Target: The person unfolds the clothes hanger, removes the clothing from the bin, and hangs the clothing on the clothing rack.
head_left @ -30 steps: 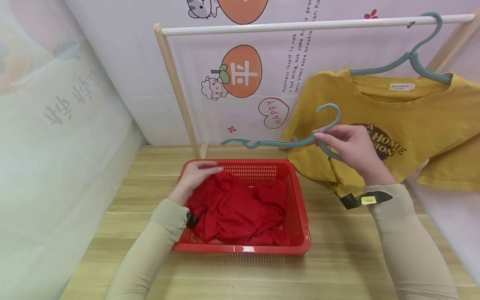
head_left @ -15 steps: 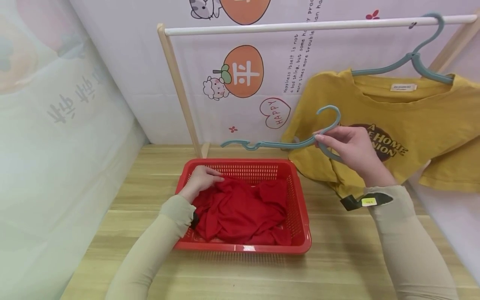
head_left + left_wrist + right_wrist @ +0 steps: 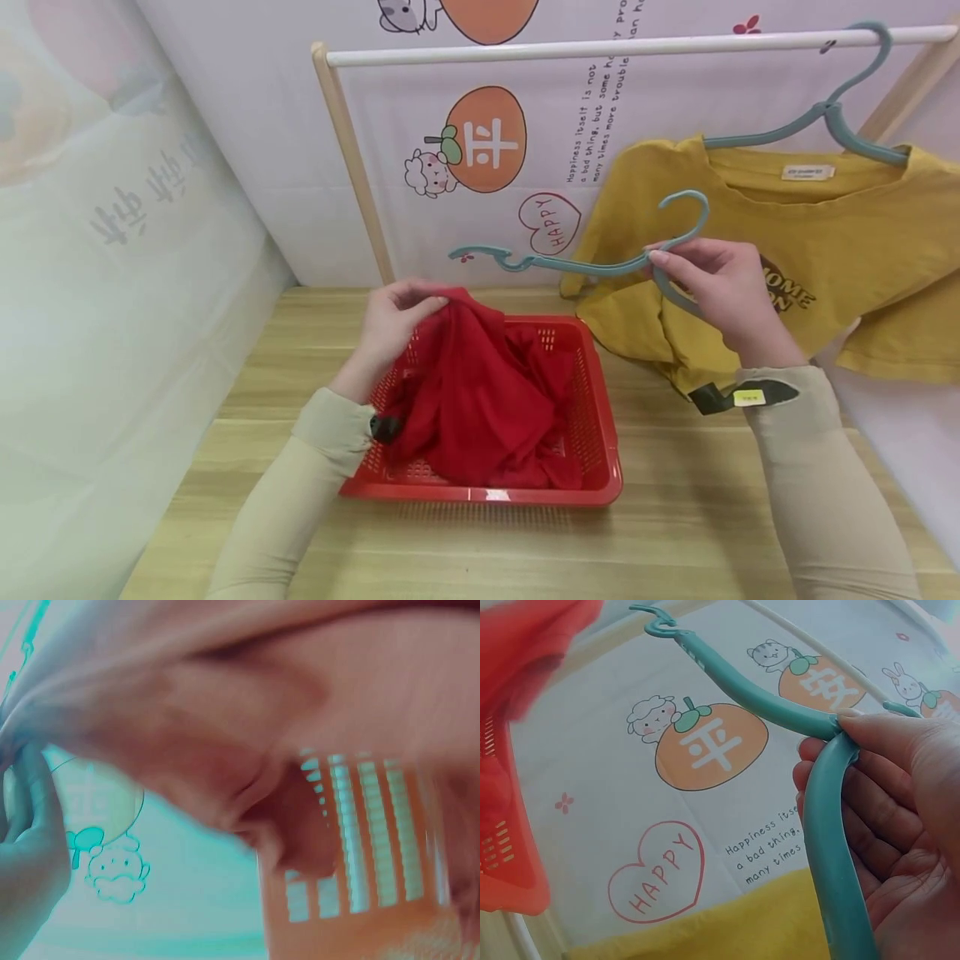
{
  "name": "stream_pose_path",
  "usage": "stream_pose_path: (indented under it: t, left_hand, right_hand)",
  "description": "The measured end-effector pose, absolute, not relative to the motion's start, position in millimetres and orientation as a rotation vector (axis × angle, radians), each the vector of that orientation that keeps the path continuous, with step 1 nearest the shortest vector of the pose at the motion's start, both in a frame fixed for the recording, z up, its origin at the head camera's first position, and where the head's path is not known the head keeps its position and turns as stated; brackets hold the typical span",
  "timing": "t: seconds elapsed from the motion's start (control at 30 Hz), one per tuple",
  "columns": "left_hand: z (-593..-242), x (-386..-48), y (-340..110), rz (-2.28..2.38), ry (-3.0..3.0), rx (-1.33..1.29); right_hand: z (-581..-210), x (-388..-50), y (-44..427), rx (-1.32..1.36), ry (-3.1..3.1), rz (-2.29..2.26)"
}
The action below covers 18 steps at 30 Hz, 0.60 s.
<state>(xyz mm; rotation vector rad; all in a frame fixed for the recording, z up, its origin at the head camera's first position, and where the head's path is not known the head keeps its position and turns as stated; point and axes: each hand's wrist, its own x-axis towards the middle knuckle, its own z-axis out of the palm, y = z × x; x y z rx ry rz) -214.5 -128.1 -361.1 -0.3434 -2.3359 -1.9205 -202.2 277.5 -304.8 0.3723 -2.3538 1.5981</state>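
My left hand pinches a fold of red cloth, a garment whose kind I cannot tell, and holds it raised above the back left of the red basket. Most of the cloth still lies inside the basket. In the left wrist view the cloth hangs blurred from the fingertips. My right hand pinches a teal clothes hanger just below its hook, with one arm pointing left. Seen from the right wrist, thumb and fingers close on the hanger where its arms meet.
A clothes rack with a white rail stands behind the basket. On its right side a yellow T-shirt hangs from another teal hanger. A printed white sheet covers the back, and the tabletop is wood-patterned.
My left hand has gone from the basket's rim into the basket, taken hold of the red cloth and lifted it. My right hand has shifted slightly up and right with the hanger.
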Motion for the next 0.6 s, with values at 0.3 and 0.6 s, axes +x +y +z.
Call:
stream_pose_path:
  t: [0.3, 0.6]
  left_hand:
    - [-384.0, -215.5, -147.3, -1.372, -3.104, -0.472]
    - [-387.9, -226.7, -109.7, -1.427, -3.011, -0.436]
  right_hand:
    - [-304.6, -201.5, 277.5, 0.364, -2.374, 1.605]
    - [-310.5, -203.4, 273.0, 0.396, -2.382, 1.622]
